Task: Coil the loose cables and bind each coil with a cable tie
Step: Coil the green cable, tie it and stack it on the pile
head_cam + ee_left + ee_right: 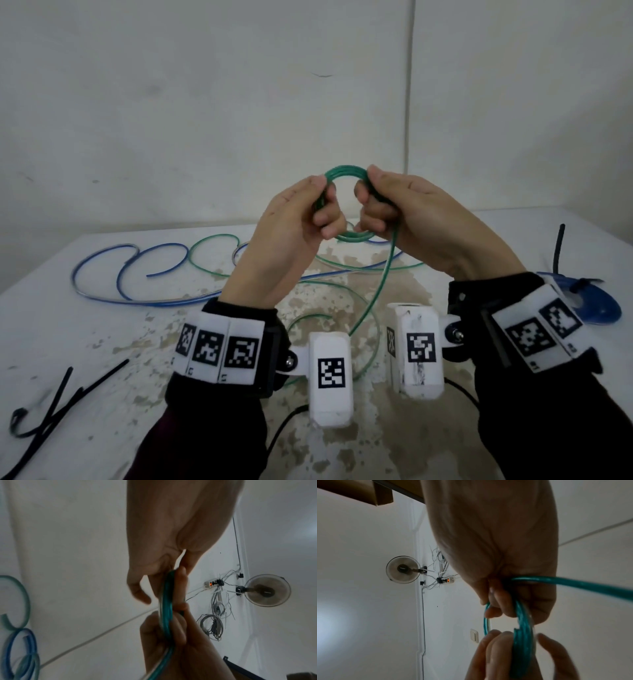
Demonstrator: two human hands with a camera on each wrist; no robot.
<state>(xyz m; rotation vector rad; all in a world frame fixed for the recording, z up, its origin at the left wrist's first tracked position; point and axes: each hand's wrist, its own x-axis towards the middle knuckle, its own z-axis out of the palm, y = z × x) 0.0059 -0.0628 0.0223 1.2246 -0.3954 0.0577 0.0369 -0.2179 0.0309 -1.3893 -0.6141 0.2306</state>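
Note:
A green cable coil [346, 170] is held up above the table between both hands. My left hand [323, 205] pinches its left side and my right hand [368, 202] grips its right side, fingers curled through the loop. The green cable's loose tail [376, 291] drops from the right hand to the table and curls there. The left wrist view has the green coil [166, 608] edge-on between both hands. In the right wrist view the coil [522, 635] runs under my right fingers and the tail [590, 586] leads off right. A loose blue cable [102, 270] lies on the table, far left.
Several black cable ties [51, 404] lie at the table's near left. A blue coil [599, 308] with a black tie [560, 246] sticking up sits at the right. The stained white table [68, 335] meets a wall behind. A wall fan [267, 590] shows in the wrist views.

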